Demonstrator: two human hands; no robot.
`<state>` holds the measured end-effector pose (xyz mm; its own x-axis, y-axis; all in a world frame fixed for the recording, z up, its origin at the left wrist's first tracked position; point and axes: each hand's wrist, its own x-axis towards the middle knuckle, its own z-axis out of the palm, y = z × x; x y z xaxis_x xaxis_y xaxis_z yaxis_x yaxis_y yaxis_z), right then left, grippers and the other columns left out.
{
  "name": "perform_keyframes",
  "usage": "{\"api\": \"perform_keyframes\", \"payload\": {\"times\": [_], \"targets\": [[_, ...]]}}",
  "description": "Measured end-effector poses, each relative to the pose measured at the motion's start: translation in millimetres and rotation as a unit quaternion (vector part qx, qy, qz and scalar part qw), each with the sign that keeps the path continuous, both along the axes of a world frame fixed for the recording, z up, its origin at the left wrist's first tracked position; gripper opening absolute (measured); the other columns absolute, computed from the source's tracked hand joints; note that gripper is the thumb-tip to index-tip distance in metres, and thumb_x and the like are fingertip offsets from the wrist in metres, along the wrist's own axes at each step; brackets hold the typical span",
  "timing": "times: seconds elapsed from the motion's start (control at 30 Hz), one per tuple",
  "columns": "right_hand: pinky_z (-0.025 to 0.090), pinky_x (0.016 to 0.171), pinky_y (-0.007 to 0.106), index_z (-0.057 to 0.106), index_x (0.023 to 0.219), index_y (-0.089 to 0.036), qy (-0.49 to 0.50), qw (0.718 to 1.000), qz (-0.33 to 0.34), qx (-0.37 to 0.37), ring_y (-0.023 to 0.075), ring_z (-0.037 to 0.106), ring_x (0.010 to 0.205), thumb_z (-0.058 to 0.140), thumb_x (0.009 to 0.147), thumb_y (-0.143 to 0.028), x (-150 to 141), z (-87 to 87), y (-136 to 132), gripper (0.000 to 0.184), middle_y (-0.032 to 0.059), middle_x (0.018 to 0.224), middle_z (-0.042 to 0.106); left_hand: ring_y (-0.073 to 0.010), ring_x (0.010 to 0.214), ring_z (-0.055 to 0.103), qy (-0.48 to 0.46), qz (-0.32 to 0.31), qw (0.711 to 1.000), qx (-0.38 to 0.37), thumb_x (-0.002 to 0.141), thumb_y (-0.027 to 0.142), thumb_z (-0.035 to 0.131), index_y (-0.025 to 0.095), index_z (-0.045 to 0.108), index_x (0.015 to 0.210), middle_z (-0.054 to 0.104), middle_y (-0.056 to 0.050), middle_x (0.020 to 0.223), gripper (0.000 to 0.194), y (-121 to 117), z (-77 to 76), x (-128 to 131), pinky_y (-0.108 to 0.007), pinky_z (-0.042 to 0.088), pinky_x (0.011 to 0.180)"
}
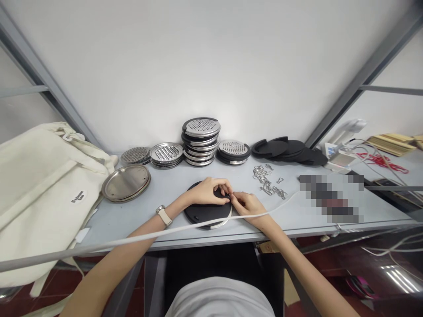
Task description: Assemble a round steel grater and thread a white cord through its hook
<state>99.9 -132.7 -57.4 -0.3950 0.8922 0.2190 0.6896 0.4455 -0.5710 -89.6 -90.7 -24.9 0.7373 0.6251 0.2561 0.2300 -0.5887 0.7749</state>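
A round black disc with a metal rim (205, 213) lies on the grey table (158, 189) right in front of me. My left hand (209, 192), a watch on its wrist, rests curled on the disc's top edge. My right hand (248, 204) meets it at the disc's right side, fingers pinched together on a small dark part at the rim that I cannot make out. A white cable (132, 239) runs across my forearms. A pile of small metal clips (268, 180) lies just beyond my right hand.
Along the wall stand a stack of perforated metal discs (201, 141), single grater discs (166, 154), a plain steel lid (126, 183) and black covers (287, 149). A cream cloth bag (39, 185) fills the left. Chargers and red wire (373, 158) lie right.
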Motion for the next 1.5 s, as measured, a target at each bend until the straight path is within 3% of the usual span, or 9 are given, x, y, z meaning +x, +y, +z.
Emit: {"api": "perform_keyframes", "payload": {"times": [0.47, 1.23, 1.5], "targets": [[0.025, 0.048, 0.021, 0.036, 0.066, -0.020, 0.050, 0.998, -0.027, -0.002, 0.0083, 0.034, 0.046, 0.041, 0.087, -0.030, -0.9, -6.5, 0.7, 0.024, -0.0059, 0.052, 0.039, -0.0093, 0.072, 0.056, -0.003, 0.001, 1.000, -0.012, 0.069, 0.014, 0.063, 0.014, 0.062, 0.093, 0.062, -0.001, 0.079, 0.025, 0.7, -0.8, 0.1, -0.019, 0.044, 0.067], [0.026, 0.047, 0.020, 0.036, 0.065, -0.020, 0.064, 0.997, -0.036, -0.004, 0.0080, 0.035, 0.047, 0.042, 0.086, -0.030, -0.7, -7.0, 1.4, 0.024, -0.0063, 0.052, 0.037, -0.0095, 0.072, 0.054, -0.014, -0.009, 1.000, -0.009, 0.068, 0.013, 0.063, 0.014, 0.059, 0.093, 0.060, -0.001, 0.079, 0.025, 2.2, -3.6, -0.2, -0.020, 0.046, 0.067], [0.028, 0.049, 0.021, 0.040, 0.070, -0.020, 0.045, 0.999, 0.013, 0.002, 0.0098, 0.037, 0.051, 0.037, 0.089, -0.028, -0.4, -1.2, -0.6, 0.021, -0.0043, 0.056, 0.041, -0.0096, 0.073, 0.053, -0.017, -0.008, 1.000, -0.003, 0.068, 0.013, 0.062, 0.013, 0.058, 0.096, 0.059, -0.001, 0.082, 0.028, 1.5, -2.5, 0.0, -0.021, 0.046, 0.068]]}}
